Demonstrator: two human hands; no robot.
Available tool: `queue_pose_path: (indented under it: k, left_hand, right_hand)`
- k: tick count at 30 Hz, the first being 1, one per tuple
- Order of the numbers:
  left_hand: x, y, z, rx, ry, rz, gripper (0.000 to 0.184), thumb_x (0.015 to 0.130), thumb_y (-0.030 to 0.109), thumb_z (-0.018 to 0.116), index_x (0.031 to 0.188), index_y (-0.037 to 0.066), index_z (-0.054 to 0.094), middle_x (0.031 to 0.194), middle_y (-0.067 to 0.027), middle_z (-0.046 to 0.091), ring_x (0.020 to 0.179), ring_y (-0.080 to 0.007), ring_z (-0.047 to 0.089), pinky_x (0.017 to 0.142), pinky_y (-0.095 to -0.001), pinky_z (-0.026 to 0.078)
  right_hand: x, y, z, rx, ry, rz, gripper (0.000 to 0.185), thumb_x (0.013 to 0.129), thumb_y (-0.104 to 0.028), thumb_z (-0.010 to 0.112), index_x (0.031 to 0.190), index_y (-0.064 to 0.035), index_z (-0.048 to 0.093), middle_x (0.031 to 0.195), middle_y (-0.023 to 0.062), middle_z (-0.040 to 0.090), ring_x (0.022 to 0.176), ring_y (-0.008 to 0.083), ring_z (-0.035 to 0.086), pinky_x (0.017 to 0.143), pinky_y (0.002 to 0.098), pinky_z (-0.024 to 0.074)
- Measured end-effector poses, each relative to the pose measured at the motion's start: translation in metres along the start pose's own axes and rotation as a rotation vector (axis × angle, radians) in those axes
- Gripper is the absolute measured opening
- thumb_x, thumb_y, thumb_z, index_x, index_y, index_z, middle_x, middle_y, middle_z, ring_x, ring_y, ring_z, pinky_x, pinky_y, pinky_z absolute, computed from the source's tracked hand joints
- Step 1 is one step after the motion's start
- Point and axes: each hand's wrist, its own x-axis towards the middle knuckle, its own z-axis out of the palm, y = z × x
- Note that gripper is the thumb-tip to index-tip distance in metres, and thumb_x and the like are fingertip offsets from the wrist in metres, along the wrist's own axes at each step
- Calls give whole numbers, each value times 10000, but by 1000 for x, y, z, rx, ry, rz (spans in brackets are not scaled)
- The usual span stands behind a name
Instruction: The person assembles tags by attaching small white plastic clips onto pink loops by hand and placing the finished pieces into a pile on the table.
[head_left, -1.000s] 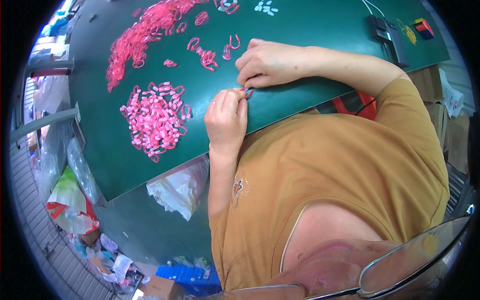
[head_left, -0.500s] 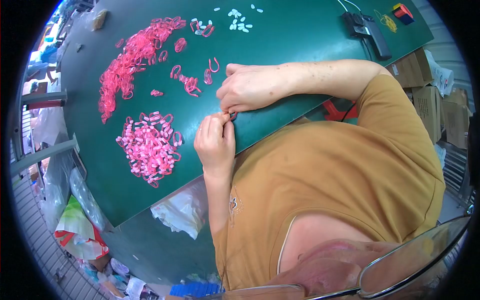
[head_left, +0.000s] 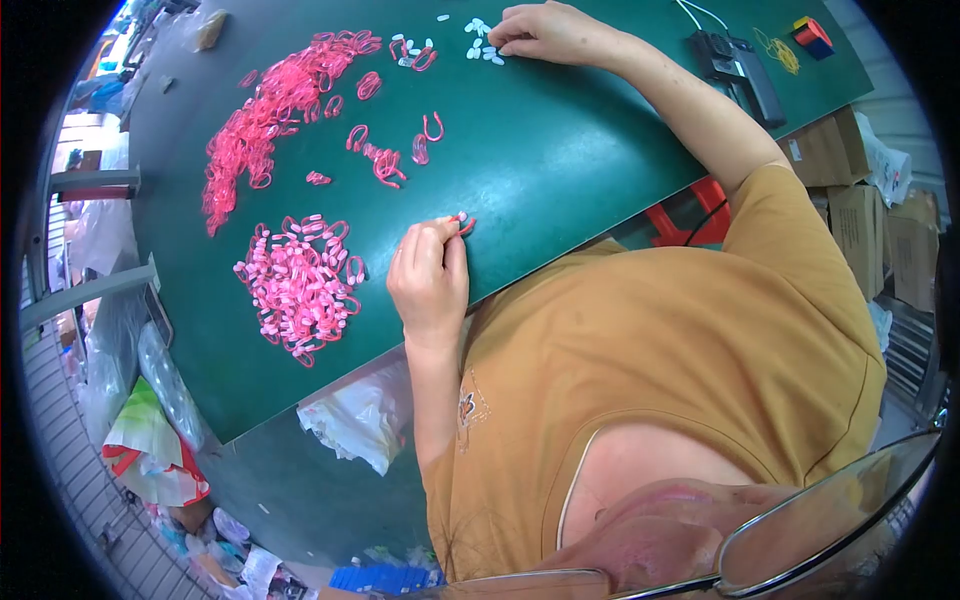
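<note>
My left hand (head_left: 428,272) is near the table's front edge, thumb and fingers pinched on a small pink loop (head_left: 467,227) with a pale piece at its tip. My right hand (head_left: 548,34) is at the far side, over a scatter of small white oval pieces (head_left: 478,42). Its fingers are bent together at the pieces, and what lies between the fingertips is hidden. Left of my left hand is a heap of pink loops with pale pieces on them (head_left: 300,285). Farther back lies a long pile of plain pink loops (head_left: 265,115).
Several loose pink loops (head_left: 385,165) lie mid-table on the green top (head_left: 560,150). A black power strip (head_left: 738,75), yellow thread (head_left: 778,50) and a red-and-blue object (head_left: 812,38) sit at the far right. Cardboard boxes (head_left: 855,215) stand beside the table; a white bag (head_left: 362,415) hangs below its edge.
My right hand has left my left hand and moved up and away to the white pieces. My left hand stays in place, and the loop it pinches is now more visible.
</note>
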Motion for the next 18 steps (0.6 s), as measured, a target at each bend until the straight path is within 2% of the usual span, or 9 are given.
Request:
queue_pose_path:
  k: [5, 7, 9, 10, 11, 12, 14, 18]
  left_hand:
    - [1, 1, 1, -10, 14, -5, 177, 870, -59, 789, 941, 56, 674, 967, -86, 787, 862, -280, 761, 749, -406, 590]
    - [2, 3, -2, -30, -16, -18, 185, 872, -113, 760, 976, 22, 688, 979, -122, 774, 900, -291, 775, 772, -383, 612]
    - [2, 4, -3, -27, -17, -25, 182, 872, -111, 760, 975, 21, 688, 980, -122, 774, 899, -291, 774, 772, -382, 611]
    - [2, 4, -2, -29, -22, -29, 179, 872, -109, 761, 974, 20, 688, 981, -121, 774, 898, -290, 773, 773, -381, 609]
    - [1, 4, -2, -26, -28, -35, 179, 872, -109, 761, 974, 20, 688, 981, -121, 774, 898, -290, 773, 773, -381, 609]
    - [1, 3, -2, -22, -22, -25, 178, 873, -107, 761, 975, 20, 688, 982, -121, 774, 899, -288, 773, 776, -382, 609]
    - [2, 2, -2, -17, -14, -14, 176, 874, -104, 761, 975, 20, 688, 984, -120, 773, 901, -287, 773, 780, -384, 609]
    - [2, 4, -3, -25, -20, -36, 175, 876, -100, 761, 976, 22, 687, 983, -120, 774, 902, -285, 773, 789, -386, 612]
  right_hand:
    - [-4, 6, 1, -96, -72, -24, 228, 1036, -298, 693, 1151, -124, 785, 1092, 51, 724, 1009, 270, 733, 920, 409, 579]
    - [-12, -6, -6, -143, -118, -35, 214, 1036, -300, 693, 1121, -125, 784, 1067, 44, 713, 980, 258, 730, 901, 411, 570]
    - [-29, -37, -15, -128, -11, -257, 178, 1032, -289, 697, 1081, -135, 772, 1035, 24, 704, 961, 234, 716, 915, 419, 530]
    - [-37, -59, -24, -167, -8, -320, 150, 1036, -243, 708, 1098, -113, 749, 1006, 65, 678, 976, 251, 695, 959, 434, 504]
    - [-45, -73, -22, -165, -8, -353, 140, 1023, -254, 720, 1096, -136, 735, 1007, 44, 651, 989, 222, 668, 995, 420, 458]
    - [-51, -85, -15, -122, -18, -382, 140, 1011, -261, 730, 1079, -138, 733, 1000, 45, 655, 987, 226, 671, 979, 428, 469]
    - [-61, -99, 0, -129, -140, -392, 135, 1015, -260, 726, 1072, -138, 740, 988, 45, 655, 978, 224, 675, 971, 427, 469]
    - [-64, -110, -2, -30, -229, -333, 148, 1022, -265, 722, 1073, -129, 750, 975, 43, 656, 967, 219, 678, 965, 418, 468]
